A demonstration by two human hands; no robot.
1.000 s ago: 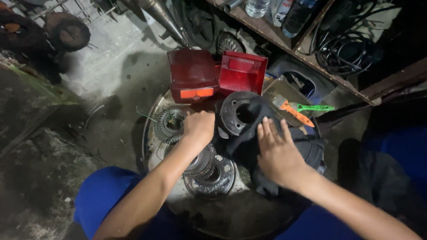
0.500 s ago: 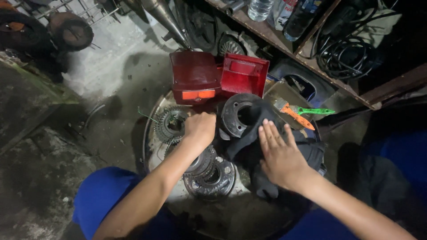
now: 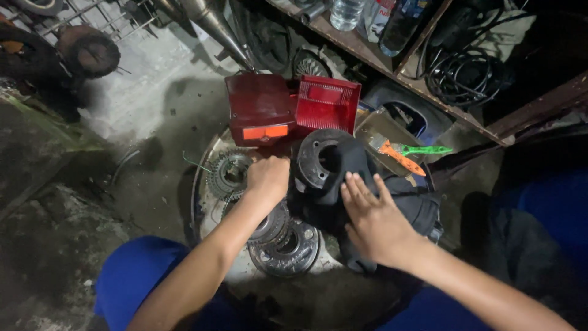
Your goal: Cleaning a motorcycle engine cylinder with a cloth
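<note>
While the round metal tray [image 3: 205,178] under everything carries the load, I work from the bulky black housing [image 3: 392,208] downward. My right hand [image 3: 376,220] lies flat on that housing, fingers spread and straight, closed on nothing, only pressing it down; the housing sits in the tray's right half, its round black hub [image 3: 321,160] tilted up toward the red tail-light lens [image 3: 260,110] and the red ribbed cover [image 3: 326,104] behind it. My left hand [image 3: 268,178] is curled into a loose fist just left of the hub, above the stacked clutch discs [image 3: 285,245] and beside the small toothed gear [image 3: 229,173]; whether it pinches some small part I cannot tell, since the knuckles hide the fingertips. To do this well, I judge the flat palm should keep steady, even weight so the housing does not rock, while the left fingers work close to the hub without knocking the gear. The orange-handled brush [image 3: 398,156] with its green mate lies well apart, to the right.
</note>
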